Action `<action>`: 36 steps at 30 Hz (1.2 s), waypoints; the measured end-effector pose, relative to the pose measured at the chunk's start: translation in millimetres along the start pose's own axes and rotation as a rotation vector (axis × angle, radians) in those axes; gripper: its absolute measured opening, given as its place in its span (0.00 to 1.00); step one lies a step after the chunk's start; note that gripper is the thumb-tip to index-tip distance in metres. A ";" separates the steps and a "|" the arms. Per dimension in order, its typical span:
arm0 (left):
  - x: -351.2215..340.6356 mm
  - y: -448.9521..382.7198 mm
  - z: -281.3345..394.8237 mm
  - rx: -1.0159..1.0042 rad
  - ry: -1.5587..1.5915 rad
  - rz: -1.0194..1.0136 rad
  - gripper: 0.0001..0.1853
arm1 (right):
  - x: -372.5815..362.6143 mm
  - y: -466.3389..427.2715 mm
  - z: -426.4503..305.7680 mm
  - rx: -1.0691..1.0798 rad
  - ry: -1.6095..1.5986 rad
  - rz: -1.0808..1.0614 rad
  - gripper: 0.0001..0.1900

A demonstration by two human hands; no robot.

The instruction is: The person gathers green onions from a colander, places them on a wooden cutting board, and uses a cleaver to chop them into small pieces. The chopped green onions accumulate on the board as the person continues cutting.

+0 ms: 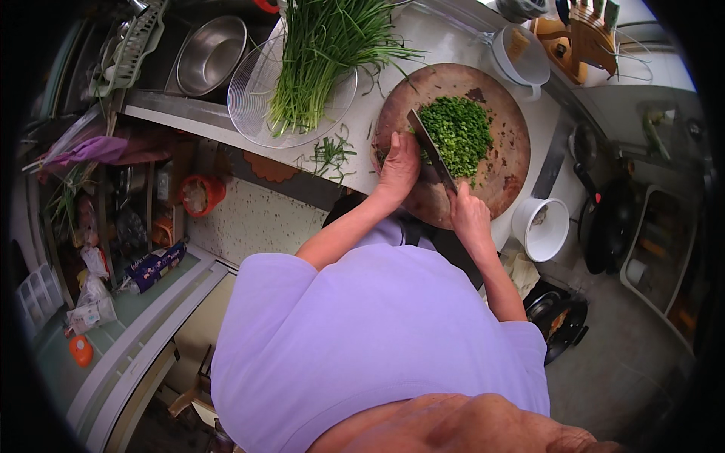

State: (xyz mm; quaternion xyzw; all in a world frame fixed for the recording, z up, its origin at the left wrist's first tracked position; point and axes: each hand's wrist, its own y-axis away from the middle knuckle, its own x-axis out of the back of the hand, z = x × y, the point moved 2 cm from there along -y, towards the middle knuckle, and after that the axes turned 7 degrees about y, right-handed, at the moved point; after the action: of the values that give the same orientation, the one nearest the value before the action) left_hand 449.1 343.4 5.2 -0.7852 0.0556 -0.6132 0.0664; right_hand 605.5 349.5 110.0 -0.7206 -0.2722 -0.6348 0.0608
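My right hand (470, 215) grips the handle of a kitchen knife (431, 148). The blade stands on edge across a round wooden chopping board (510, 136), its far end pointing up and left. Just left of the blade, my left hand (400, 167) rests low over the board, fingers together. A little green shows around it, but what lies beneath the palm is hidden. Against the blade's right side spreads a heap of finely chopped green chives (457, 133). Long uncut chives (317, 73) lie in a wire mesh basket (249, 116) to the left of the board.
Loose chive trimmings (333, 154) lie near the counter's front edge. A steel bowl (212, 55) sits by the sink at left. Right of the board are a white tub (541, 229) and a handled strainer (524, 71). Behind stands a knife block (593, 37).
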 end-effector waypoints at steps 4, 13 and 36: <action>-2.6 -0.9 -0.5 -0.003 0.076 0.017 0.18 | -18.0 -25.1 -1.2 0.027 -0.058 0.042 0.14; -2.1 0.0 -7.4 0.201 0.490 0.020 0.29 | -31.3 -33.1 6.5 -0.013 -0.139 0.081 0.15; 17.0 7.1 -10.6 0.322 0.930 0.118 0.45 | -26.5 -16.7 14.8 -0.021 -0.177 0.145 0.14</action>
State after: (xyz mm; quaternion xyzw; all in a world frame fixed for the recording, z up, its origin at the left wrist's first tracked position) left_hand 442.8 333.2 22.8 -0.4037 0.0283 -0.8946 0.1896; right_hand 609.5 361.7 77.9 -0.7921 -0.2171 -0.5656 0.0746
